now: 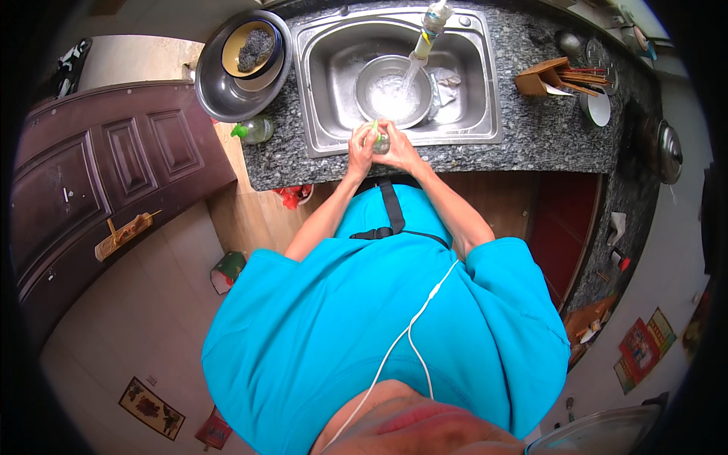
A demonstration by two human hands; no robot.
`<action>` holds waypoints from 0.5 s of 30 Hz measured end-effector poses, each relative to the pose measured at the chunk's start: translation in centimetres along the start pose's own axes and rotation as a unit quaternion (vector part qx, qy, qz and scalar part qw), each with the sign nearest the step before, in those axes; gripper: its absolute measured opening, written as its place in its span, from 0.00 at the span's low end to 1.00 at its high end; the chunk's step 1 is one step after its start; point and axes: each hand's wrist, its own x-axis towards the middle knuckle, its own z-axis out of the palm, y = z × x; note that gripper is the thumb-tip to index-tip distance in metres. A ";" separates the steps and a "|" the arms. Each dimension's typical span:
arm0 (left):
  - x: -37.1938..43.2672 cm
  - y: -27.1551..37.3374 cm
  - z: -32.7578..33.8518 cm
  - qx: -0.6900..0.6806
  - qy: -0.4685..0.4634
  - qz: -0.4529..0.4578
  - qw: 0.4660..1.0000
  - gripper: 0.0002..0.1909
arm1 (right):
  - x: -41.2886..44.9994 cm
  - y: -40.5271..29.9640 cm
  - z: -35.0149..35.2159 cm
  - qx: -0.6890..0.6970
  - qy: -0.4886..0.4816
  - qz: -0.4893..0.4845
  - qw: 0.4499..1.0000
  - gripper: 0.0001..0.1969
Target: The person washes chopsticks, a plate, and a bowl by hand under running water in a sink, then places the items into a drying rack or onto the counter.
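My left hand (360, 147) and my right hand (402, 152) meet at the front rim of the steel sink (330, 74). Between them they hold a small clear container (381, 145) with a light green part at its top; my fingers cover much of it. Just beyond my hands a metal basin (364, 108) sits in the sink. Water from the wrapped faucet (426, 40) runs into the basin. Right of the basin lies a pale cloth (445, 85), beside what looks like clear plastic.
Left of the sink, a large metal bowl (213, 85) holds a yellow bowl (232, 48) with a steel wool scrubber (256, 50). Close by is a green-capped bottle (259, 131). A wooden chopstick holder (537, 78) lies tipped on the granite counter (546, 142), near a white bowl (597, 108).
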 end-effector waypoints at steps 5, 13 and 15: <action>0.5 0.4 -0.2 -0.069 -0.034 -0.049 0.996 0.18 | 0.1 0.8 -0.1 0.012 -0.013 0.007 1.000 0.40; 0.1 0.5 -0.4 -0.024 -0.037 0.001 0.999 0.19 | -0.3 0.3 -0.1 0.012 -0.011 -0.021 1.000 0.42; -0.2 0.4 -0.6 0.002 -0.037 0.008 0.999 0.19 | -0.6 0.4 0.3 0.019 0.004 -0.015 1.000 0.42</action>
